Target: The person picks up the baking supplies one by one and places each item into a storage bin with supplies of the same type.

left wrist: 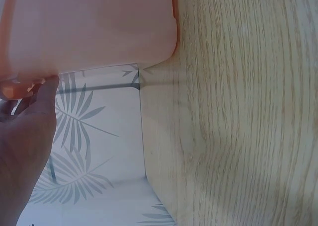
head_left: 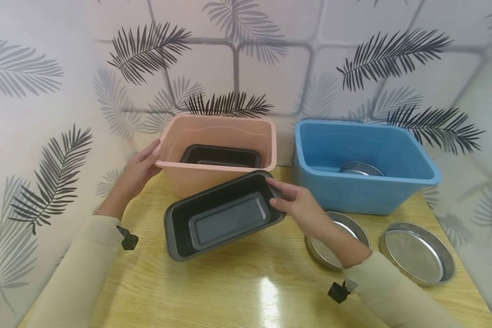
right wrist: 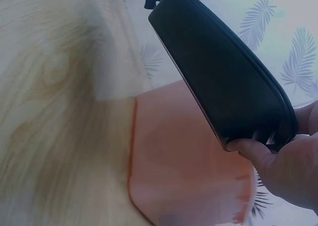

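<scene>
My right hand (head_left: 302, 206) grips the right end of a black loaf pan (head_left: 229, 222), which hangs tilted over the table in front of the pink bin. In the right wrist view, the thumb and fingers of the right hand (right wrist: 285, 169) pinch the end of the loaf pan (right wrist: 208, 72), whose dark outer side shows. On the left, my left hand (head_left: 138, 172) holds the rim of the pink bin (head_left: 184, 180) at its left side. Another dark loaf pan (head_left: 229, 156) lies inside that bin. The left hand's (left wrist: 25, 141) fingertips are partly hidden in the left wrist view.
A blue bin (head_left: 352, 193) stands to the right, with a round metal pan (head_left: 360, 168) inside. Two more round pans are on the table: one (head_left: 358, 233) partly behind my right forearm, another (head_left: 416, 253) near the right edge. A patterned wall (head_left: 270, 82) closes off the back.
</scene>
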